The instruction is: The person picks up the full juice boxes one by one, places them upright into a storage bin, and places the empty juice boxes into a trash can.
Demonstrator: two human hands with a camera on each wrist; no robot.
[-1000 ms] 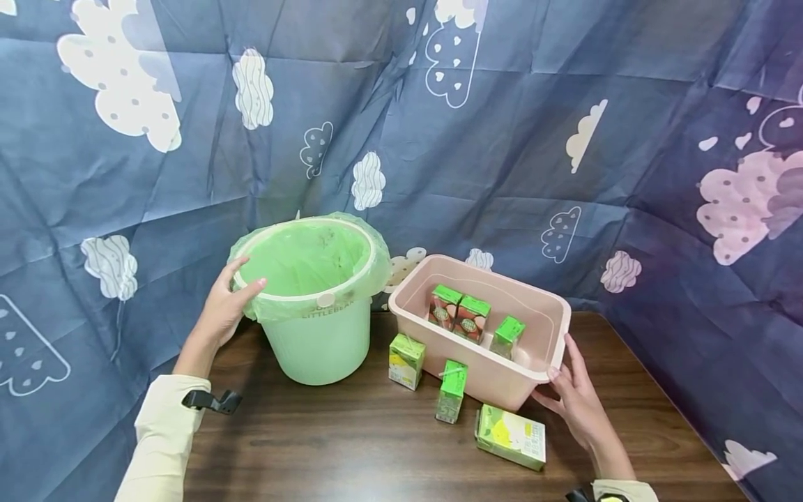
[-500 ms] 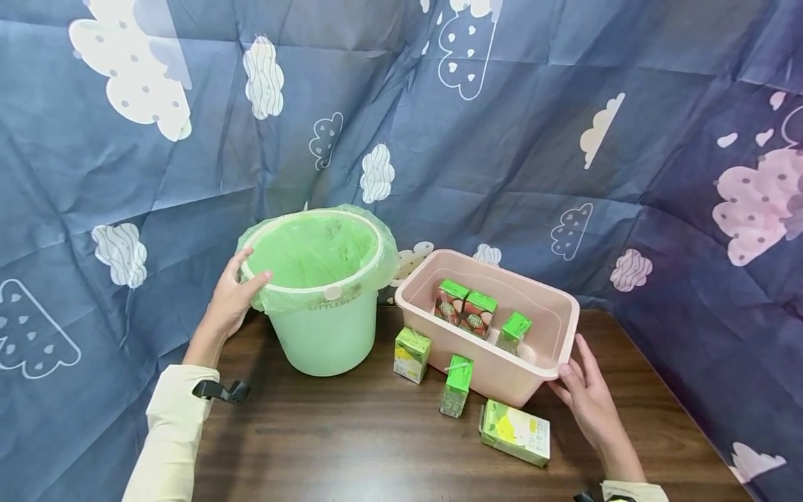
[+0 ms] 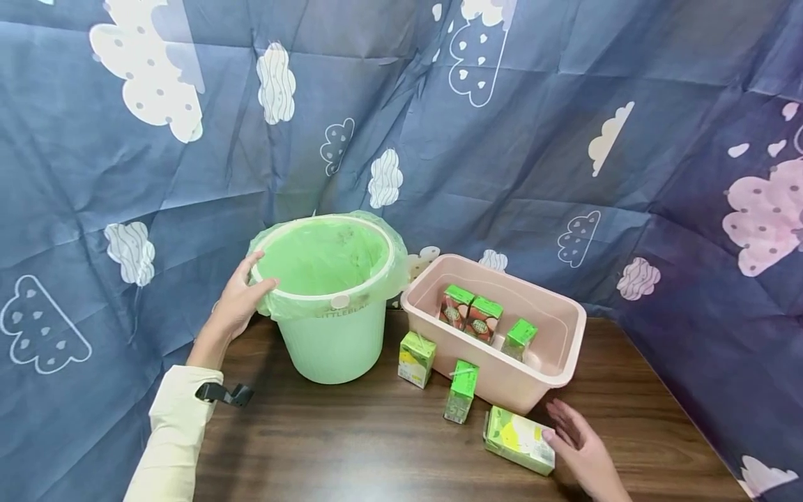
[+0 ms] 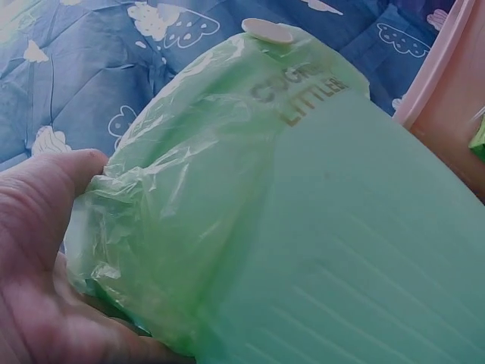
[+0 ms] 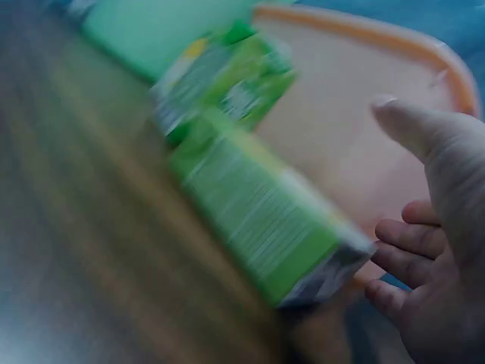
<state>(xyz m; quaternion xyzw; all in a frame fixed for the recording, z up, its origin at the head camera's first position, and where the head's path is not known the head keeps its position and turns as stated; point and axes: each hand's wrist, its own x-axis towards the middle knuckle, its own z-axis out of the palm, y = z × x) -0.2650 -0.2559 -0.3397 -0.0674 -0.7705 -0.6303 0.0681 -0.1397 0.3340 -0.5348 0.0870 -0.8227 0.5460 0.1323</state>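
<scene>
My left hand (image 3: pixel 235 300) grips the left rim of a light green trash bin (image 3: pixel 332 348), thumb over the lip and fingers outside. A thin green bag (image 4: pixel 174 159) lines the bin and folds over its rim. On the right, my right hand (image 3: pixel 586 450) is beside the right end of a juice carton (image 3: pixel 519 440) that lies flat with a yellow fruit print. In the right wrist view its fingers are loosely bent and hold nothing. Behind the carton stands a pink plastic basin (image 3: pixel 489 369), apart from my hand.
Inside the basin are two red juice cartons (image 3: pixel 483 319) and a green-topped carton (image 3: pixel 519 339). A yellow-green carton (image 3: pixel 417 359) and a narrow green-topped carton (image 3: pixel 461 392) stand before it on the wooden table (image 3: pixel 351 446). A blue cloud-print cloth (image 3: pixel 477 153) hangs behind.
My right hand has let go of the basin's right corner and moved down toward the lying carton. The left hand keeps its hold on the bin. The head view has shifted slightly.
</scene>
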